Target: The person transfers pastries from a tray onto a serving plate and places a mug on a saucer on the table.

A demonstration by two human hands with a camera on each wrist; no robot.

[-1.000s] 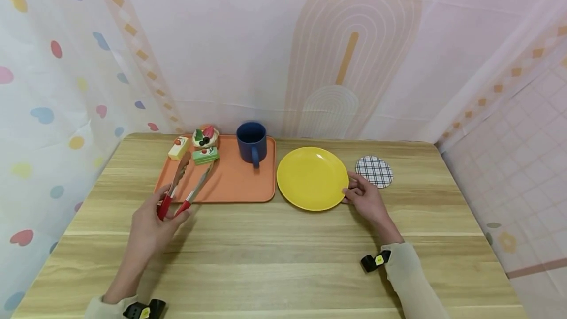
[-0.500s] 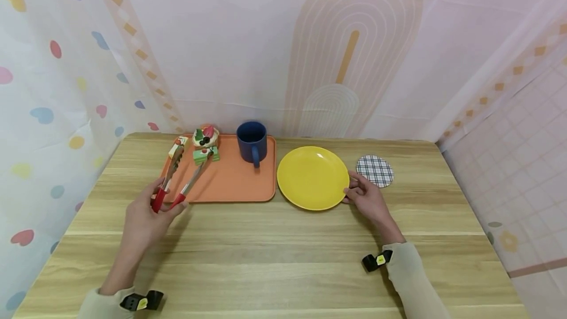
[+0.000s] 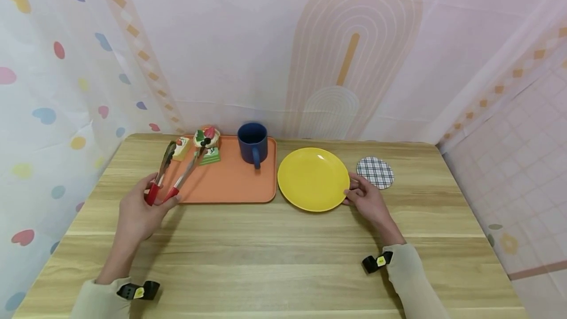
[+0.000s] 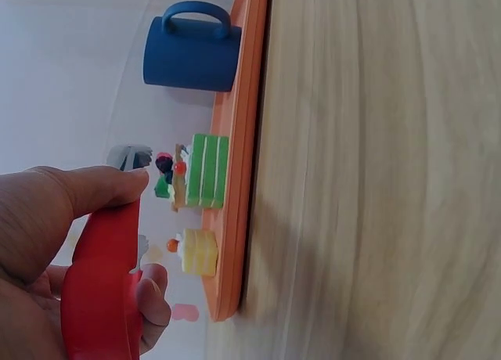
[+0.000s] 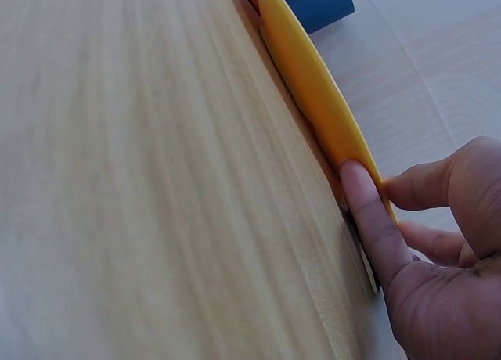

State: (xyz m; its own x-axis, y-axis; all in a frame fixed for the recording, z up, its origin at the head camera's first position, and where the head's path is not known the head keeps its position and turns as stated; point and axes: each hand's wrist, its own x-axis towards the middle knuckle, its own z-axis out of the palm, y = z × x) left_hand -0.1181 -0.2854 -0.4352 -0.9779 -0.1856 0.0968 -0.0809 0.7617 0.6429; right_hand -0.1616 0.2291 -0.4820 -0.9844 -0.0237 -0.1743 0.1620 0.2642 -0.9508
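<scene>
Tray: your landmark, a smooth orange rectangle (image 3: 239, 183) with rounded corners and a raised lip, flat on the wood-grain table (image 3: 283, 265).
Tongs: red-gripped, metal-armed tongs (image 3: 185, 175), spread in a V above the tray's left part; tips scalloped, contact with the cakes unclear.
Left hand: your left hand (image 3: 141, 213), off the tray's near-left corner; thumb and fingers clamped on the red grips.
Plate: round, glossy yellow plate (image 3: 313, 179), just right of the tray.
Right hand: your right hand (image 3: 367, 205), well right of the tray, fingers pinching the plate's rim from both faces.
Sweets: on the tray's left part, a blocky yellow cake (image 3: 180, 150), striped green cake (image 3: 210, 158) and round, fruit-topped tart (image 3: 204, 137).
Mug: matte blue cylinder (image 3: 252, 145), loop handle, tray's far-right corner.
Coaster: checked disc (image 3: 376, 172), right of the tray, beyond the plate.
</scene>
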